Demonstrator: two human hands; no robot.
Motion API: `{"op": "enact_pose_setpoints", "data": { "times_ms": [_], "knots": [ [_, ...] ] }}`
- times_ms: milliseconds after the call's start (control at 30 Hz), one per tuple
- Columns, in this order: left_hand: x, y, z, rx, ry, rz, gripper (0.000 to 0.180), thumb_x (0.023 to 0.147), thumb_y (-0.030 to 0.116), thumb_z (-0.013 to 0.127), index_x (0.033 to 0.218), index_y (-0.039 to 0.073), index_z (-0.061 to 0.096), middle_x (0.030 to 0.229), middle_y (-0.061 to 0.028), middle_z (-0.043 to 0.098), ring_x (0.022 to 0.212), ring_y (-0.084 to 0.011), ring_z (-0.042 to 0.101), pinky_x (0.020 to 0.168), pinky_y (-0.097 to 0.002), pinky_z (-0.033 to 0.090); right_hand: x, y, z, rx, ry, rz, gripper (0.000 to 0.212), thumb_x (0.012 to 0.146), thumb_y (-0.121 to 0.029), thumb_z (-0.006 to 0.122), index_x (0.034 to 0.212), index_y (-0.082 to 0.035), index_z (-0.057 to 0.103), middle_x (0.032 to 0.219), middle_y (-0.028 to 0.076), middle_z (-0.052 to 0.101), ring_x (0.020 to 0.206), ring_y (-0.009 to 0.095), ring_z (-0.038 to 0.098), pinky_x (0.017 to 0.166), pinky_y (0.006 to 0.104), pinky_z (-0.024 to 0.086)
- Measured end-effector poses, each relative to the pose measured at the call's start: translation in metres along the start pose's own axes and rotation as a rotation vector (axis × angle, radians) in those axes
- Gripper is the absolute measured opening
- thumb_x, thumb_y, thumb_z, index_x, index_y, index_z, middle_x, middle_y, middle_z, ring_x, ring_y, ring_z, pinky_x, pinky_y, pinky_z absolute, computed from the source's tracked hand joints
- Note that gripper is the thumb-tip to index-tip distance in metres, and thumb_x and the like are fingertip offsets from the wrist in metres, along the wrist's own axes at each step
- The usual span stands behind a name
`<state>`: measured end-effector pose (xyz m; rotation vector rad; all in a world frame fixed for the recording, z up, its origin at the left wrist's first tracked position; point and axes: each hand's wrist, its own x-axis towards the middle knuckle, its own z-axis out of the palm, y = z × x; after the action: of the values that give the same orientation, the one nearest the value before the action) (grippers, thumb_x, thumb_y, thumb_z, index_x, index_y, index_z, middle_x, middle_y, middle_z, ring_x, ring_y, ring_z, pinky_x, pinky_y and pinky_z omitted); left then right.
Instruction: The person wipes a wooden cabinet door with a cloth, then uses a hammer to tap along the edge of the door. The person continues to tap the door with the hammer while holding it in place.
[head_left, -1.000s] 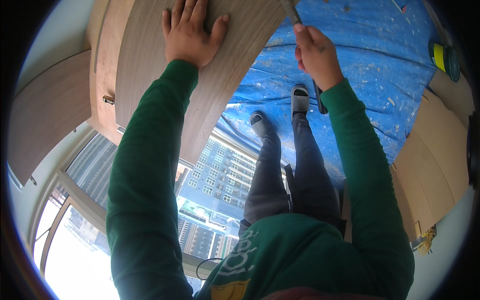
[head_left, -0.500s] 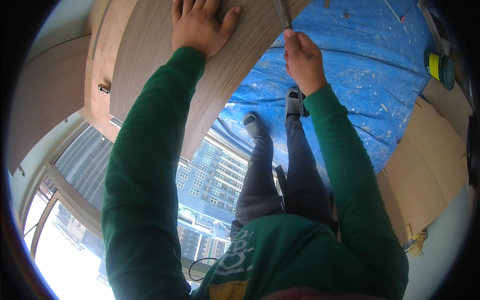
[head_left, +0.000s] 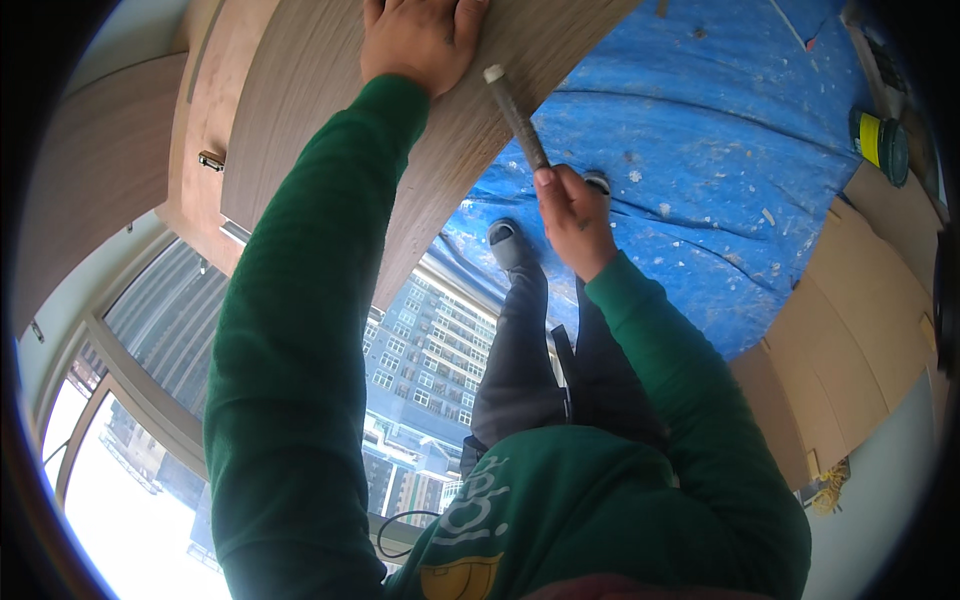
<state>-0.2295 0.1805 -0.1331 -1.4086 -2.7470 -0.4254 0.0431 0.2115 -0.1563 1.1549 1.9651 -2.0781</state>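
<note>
My left hand [head_left: 415, 45] rests palm down on a large wood-grain panel [head_left: 300, 110], thumb spread away from the fingers. Its fingertips are cut off by the upper edge of the picture. My right hand [head_left: 577, 220] is closed round a grey-brown rod-shaped tool [head_left: 522, 125] with a whitish tip. That tip points up and to the left, over the panel's right part. Whether it touches the panel I cannot tell. The tool's lower end is hidden in my fist.
A paint-spotted blue tarp [head_left: 690, 180] covers the floor. At the right stand a dark bucket [head_left: 885, 147] with a yellow label and cardboard sheets [head_left: 840, 330]. Windows [head_left: 150, 440] lie at the lower left. A metal hinge [head_left: 211, 160] sits on a lighter panel [head_left: 200, 200].
My right hand has come nearer and to the left, bringing the rod-shaped tool's whitish tip into view over the panel. My left hand has shifted slightly farther away and right.
</note>
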Motion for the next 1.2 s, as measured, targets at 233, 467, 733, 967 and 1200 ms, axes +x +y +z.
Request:
{"op": "enact_pose_setpoints", "data": {
  "times_ms": [233,467,733,967,1200],
  "knots": [
    [0.0,-0.001,0.0,0.024,-0.005,0.004,0.057,0.11,0.04,0.032,0.155,0.008,0.045,0.164,-0.0149,0.039,0.155,-0.0335,0.028,0.127,-0.053,0.014,0.041,-0.005,-0.024,0.009,0.127,-0.006,0.042,0.11,-0.04,0.053,0.09,-0.003,0.058,0.062,0.009,0.053,0.055,0.018,0.048,0.053,0.0383,0.04],
    [0.0,-0.002,0.003,0.029,-0.012,0.008,0.058,0.11,0.041,0.031,0.156,0.008,0.045,0.165,-0.0142,0.038,0.156,-0.0324,0.028,0.127,-0.0523,0.013,-0.026,0.044,0.045,-0.136,-0.201,-0.253,0.034,0.109,-0.036,0.053,0.092,-0.006,0.054,0.064,0.019,0.057,0.06,0.042,0.059,0.054,0.0484,0.041],
    [0.001,-0.004,0.008,-0.022,0.015,0.056,0.061,0.111,0.044,0.027,0.155,0.006,0.046,0.164,-0.0171,0.039,0.154,-0.0374,0.03,0.126,-0.0527,0.015,-0.003,0.035,0.026,0.041,0.002,-0.212,0.04,0.107,-0.039,0.058,0.086,-0.005,0.061,0.062,0.014,0.056,0.053,0.031,0.054,0.053,0.0417,0.041],
    [0.001,-0.005,0.009,-0.001,0.022,0.072,0.061,0.111,0.044,0.028,0.154,0.006,0.048,0.162,-0.0176,0.042,0.153,-0.0392,0.031,0.125,-0.0515,0.017,-0.014,0.054,0.042,-0.032,-0.069,-0.255,0.032,0.107,-0.029,0.061,0.089,-0.003,0.064,0.06,0.008,0.05,0.053,0.015,0.044,0.051,0.0347,0.037],
    [0.001,-0.012,0.013,-0.009,0.027,0.114,0.061,0.111,0.044,0.027,0.155,0.006,0.047,0.162,-0.018,0.042,0.153,-0.0397,0.031,0.125,-0.0499,0.017,0.038,0.006,0.035,0.216,0.144,-0.197,0.044,0.105,-0.04,0.061,0.078,-0.004,0.06,0.057,0.013,0.055,0.049,0.026,0.054,0.05,0.04,0.041]
  ]
}}
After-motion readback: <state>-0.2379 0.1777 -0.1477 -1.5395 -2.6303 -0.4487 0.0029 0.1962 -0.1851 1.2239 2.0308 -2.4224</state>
